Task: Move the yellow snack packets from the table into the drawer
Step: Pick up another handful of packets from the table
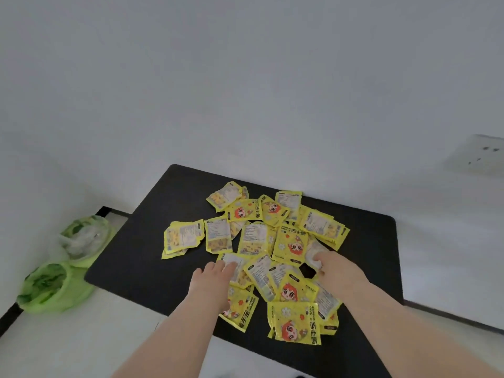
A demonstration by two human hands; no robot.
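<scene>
Flat, glossy yellow packets (256, 241) lie heaped and overlapping on the matte black bench (152, 214). The left hand (212, 279) rests straight fingers on a near packet (232, 259), and the right hand (338, 271) seems to pinch a crinkled packet (313, 252). Two soft green plastic bags (54, 285) sit to the left of the bench.

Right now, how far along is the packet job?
Nothing looks done: the yellow packets lie heaped on the black table, and no drawer is in view. In hand: the left hand rests on the heap, the right hand pinches one packet. Left: everything.
</scene>
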